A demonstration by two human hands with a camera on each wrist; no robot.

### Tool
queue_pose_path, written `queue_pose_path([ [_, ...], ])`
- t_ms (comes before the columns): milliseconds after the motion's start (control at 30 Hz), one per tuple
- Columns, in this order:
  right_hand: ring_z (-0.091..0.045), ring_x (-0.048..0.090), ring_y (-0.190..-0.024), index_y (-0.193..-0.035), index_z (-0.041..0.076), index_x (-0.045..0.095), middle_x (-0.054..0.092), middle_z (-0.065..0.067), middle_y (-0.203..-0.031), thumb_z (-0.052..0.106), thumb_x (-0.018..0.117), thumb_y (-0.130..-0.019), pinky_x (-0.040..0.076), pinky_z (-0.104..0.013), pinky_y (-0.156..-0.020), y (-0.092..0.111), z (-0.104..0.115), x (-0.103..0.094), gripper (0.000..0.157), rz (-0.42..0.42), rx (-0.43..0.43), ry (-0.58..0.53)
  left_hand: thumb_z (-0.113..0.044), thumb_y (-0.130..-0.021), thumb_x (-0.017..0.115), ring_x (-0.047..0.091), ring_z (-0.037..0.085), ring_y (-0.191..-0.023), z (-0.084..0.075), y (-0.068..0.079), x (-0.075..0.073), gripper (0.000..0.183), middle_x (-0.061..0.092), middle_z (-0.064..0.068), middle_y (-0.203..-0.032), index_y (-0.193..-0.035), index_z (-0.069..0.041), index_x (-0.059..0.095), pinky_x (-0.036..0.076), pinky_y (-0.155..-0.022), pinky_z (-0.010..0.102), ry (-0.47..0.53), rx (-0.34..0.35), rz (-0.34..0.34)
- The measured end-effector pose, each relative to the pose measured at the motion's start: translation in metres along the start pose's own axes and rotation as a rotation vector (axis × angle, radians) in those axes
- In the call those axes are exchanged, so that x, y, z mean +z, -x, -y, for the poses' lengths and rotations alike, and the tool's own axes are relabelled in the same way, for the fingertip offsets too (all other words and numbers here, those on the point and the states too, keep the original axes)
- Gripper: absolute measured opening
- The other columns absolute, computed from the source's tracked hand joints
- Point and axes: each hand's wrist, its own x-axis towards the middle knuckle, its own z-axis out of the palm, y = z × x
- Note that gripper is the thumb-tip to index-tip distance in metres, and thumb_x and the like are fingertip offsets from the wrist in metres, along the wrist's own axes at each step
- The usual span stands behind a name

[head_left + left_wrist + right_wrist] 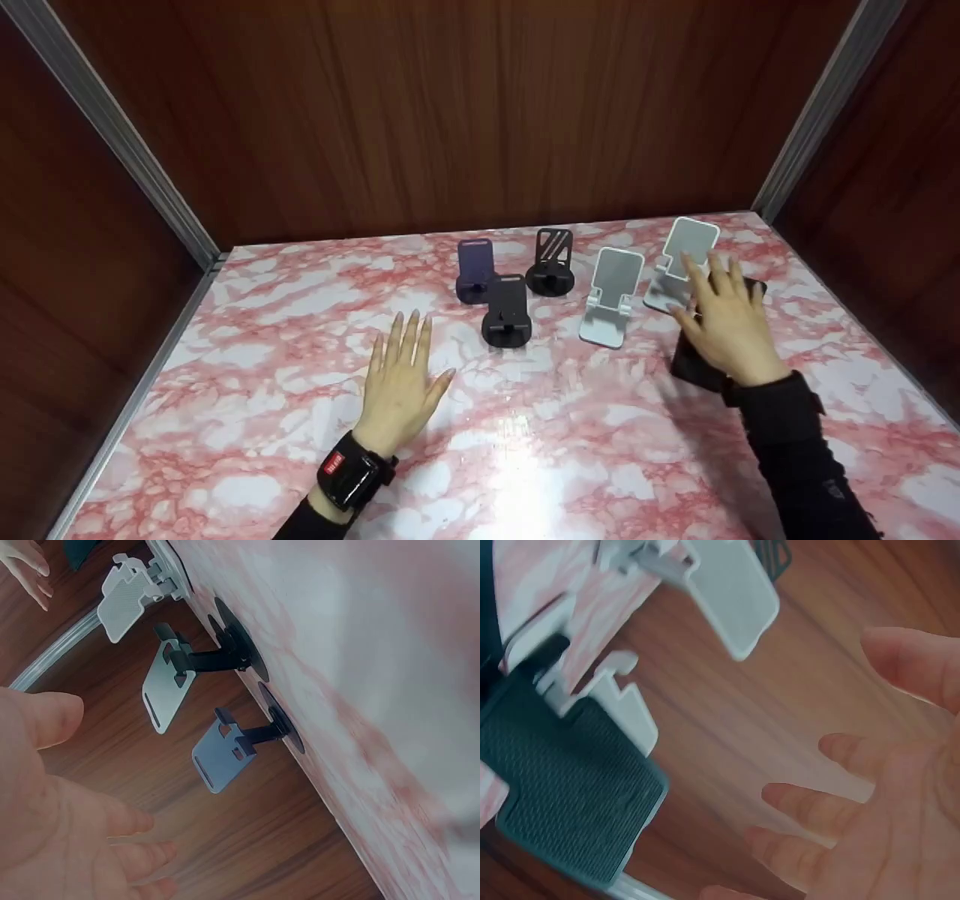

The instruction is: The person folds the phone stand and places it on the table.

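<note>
My left hand [397, 390] hovers over the marbled table with straight fingers and holds nothing. Closest to it stands a black phone stand [508, 304] on a round base. Behind that are a purple phone stand [475, 266] and a black phone stand with slanted slots [555, 259]. My right hand [729, 326] is spread above a black folding phone stand [696, 365], hiding much of it in the head view; in the right wrist view its ribbed back plate [577, 780] shows apart from the fingers. Two white phone stands [613, 296] [686, 247] stand left of and behind this hand.
The table [285, 337] has a red and white marbled top. Brown wood panels [465, 112] close it in at the back and sides, with metal posts [817, 97] at the corners. A black band with a small device [350, 476] sits on the left wrist.
</note>
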Motion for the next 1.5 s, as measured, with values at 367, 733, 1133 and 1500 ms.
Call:
queue_pose_path([
  [367,-0.066,0.015,-0.137,-0.156,0.005,0.022,0.021,-0.043,-0.151,0.038,0.046,-0.103,0.014,-0.081,-0.107,-0.002,-0.038,-0.009,0.066,-0.036,0.104,-0.062,-0.041,-0.1,0.05,0.017,0.039,-0.151,-0.003,0.001,0.006,0.072,0.024,0.019,-0.162,-0.153,0.001,0.028,0.017,-0.123,0.056,0.043,0.077,0.035],
  [733,-0.06,0.049,-0.109,-0.135,-0.011,0.047,0.05,-0.046,-0.123,0.018,0.062,-0.095,0.04,-0.069,-0.092,-0.005,-0.071,-0.001,0.052,-0.198,0.152,-0.207,-0.041,-0.098,0.052,0.02,0.04,-0.15,-0.001,0.0,0.009,0.071,0.028,0.018,-0.161,-0.153,0.001,0.03,0.019,-0.122,0.057,0.046,0.106,0.043],
  [1133,0.016,0.054,-0.066,-0.111,0.0,0.056,0.069,-0.005,-0.078,0.014,0.068,-0.092,0.052,-0.01,-0.054,-0.003,-0.098,0.003,0.027,-0.142,0.262,-0.541,-0.04,-0.099,0.051,0.019,0.04,-0.15,0.002,0.0,0.011,0.071,0.027,0.018,-0.161,-0.153,0.001,0.03,0.018,-0.122,0.057,0.05,0.096,0.057],
  [1500,-0.01,0.07,-0.062,-0.093,0.012,0.068,0.07,0.0,-0.068,-0.014,0.064,-0.086,0.061,-0.025,-0.057,-0.002,-0.106,0.006,0.027,-0.126,0.329,-1.371,-0.04,-0.1,0.051,0.018,0.04,-0.15,0.002,-0.001,0.013,0.071,0.028,0.019,-0.161,-0.153,0.001,0.029,0.018,-0.122,0.058,0.073,0.088,0.061],
])
